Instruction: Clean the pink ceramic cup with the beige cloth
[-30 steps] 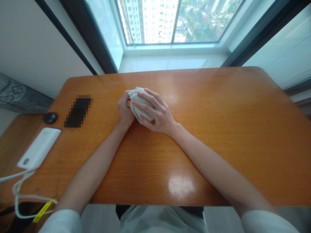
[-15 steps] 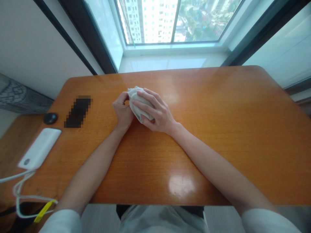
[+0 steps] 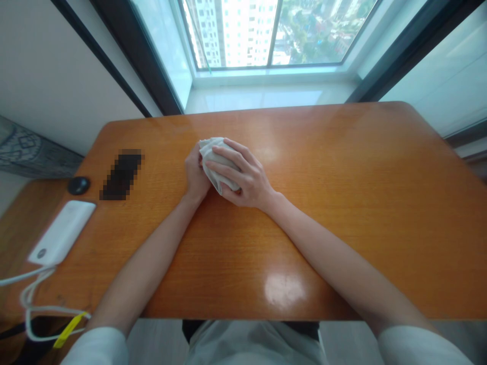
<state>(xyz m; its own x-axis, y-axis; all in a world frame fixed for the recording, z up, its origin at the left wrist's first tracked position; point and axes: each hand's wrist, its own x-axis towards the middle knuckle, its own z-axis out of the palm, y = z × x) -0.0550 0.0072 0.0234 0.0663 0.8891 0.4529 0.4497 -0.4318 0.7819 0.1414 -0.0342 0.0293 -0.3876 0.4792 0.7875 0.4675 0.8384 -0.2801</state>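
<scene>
A bunched, pale grey-white cloth (image 3: 216, 148) is held between my two hands over the wooden table. My right hand (image 3: 249, 177) lies across its top and right side, the fingers curved round it. On the left, my left hand (image 3: 196, 172) grips the cloth from the side and beneath, and most of its fingers are hidden behind the bundle. Whether anything is wrapped inside the cloth cannot be seen.
On the left of the table (image 3: 323, 228) lie a dark pixelated object (image 3: 122, 175), a small round black object (image 3: 78, 185) and a white power bank (image 3: 63, 233). White cables (image 3: 28, 304) with a yellow tag (image 3: 70, 329) run near the front-left corner. A window (image 3: 274, 35) is beyond.
My left hand has moved slightly to the right, closer in against the cloth, and the gap by its thumb has closed. My right hand stays nearly in place.
</scene>
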